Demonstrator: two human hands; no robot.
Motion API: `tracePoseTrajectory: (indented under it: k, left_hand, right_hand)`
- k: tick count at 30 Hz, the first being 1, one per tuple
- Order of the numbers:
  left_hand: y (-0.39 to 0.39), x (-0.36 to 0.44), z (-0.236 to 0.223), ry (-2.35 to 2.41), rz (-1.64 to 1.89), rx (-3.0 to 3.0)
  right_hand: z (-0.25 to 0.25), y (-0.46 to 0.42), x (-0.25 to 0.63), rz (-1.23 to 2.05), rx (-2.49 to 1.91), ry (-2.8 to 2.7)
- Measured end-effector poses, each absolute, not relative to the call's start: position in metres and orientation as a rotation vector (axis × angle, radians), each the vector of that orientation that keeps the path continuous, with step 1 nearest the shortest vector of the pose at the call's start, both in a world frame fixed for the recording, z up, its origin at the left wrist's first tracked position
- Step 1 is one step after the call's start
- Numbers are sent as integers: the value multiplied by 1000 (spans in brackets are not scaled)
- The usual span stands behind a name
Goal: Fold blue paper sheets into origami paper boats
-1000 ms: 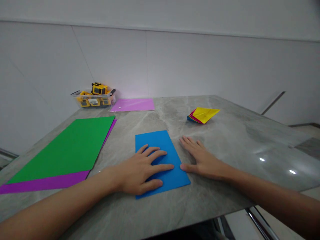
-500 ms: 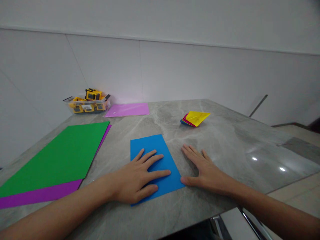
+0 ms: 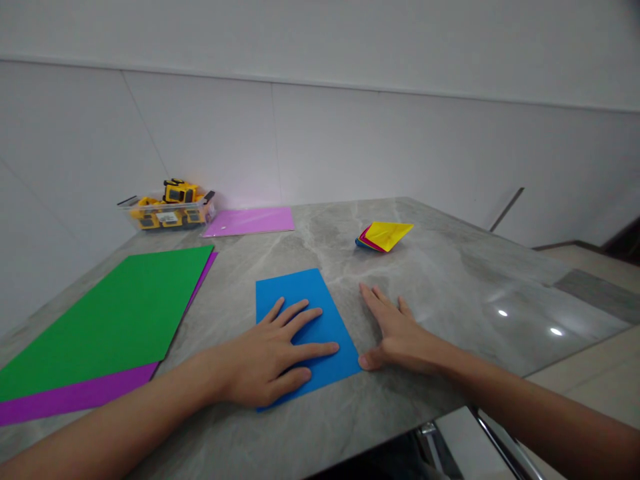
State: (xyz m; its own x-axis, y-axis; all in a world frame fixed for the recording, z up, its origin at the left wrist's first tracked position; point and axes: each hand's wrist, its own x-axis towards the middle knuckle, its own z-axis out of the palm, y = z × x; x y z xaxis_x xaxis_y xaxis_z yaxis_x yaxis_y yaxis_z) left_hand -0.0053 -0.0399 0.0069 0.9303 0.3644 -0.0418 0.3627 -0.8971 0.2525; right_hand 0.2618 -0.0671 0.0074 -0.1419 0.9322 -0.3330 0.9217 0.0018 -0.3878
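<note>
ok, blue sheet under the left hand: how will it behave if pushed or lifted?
The blue sheet is probably light and fairly floppy, since its edges look thin. It would likely slide rather than tip, lying flat on the smooth-looking table. With the left hand spread on it, a sideways push might crease it instead.

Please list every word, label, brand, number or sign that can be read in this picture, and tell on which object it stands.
No text can be read.
White label on the clear plastic box: too small and blurred to read.
Blue sheet, green sheet, folded paper: no writing visible.
</note>
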Motion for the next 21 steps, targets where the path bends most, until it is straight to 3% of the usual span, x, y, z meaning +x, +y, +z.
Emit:
tracePoseTrajectory:
  k: [7,21]
  left_hand:
    - [-38,-6,5,522,50,2826]
    - [-38,-6,6,513,33,2830]
  right_hand:
    - [16,-55,237,809,-2294,-2179]
    - [7,-14,222,732,-2378,-2076]
